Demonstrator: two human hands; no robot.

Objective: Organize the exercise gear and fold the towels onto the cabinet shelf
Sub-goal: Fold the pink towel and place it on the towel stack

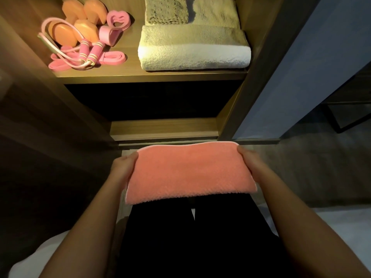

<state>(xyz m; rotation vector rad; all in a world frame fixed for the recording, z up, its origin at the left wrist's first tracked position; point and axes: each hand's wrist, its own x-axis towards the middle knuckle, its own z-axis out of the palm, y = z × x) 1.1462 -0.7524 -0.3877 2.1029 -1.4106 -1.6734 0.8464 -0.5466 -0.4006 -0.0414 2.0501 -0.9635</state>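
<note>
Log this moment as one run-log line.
stage: folding | left hand: grips pink towel left end | right hand: grips right end | shelf: exercise gear left, folded towels right | next: likely shelve towel

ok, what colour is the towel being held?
The fluffy folded towel is salmon pink with pale trim; head view.

Home bedroom or closet, lit wooden cabinet shelf (152, 76), stacked folded towels (194, 51), pink exercise gear (84, 47), carpeted floor (311, 167)

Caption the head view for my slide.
Left hand and right hand hold a folded pink towel before the shelf of towels and gear.
</note>
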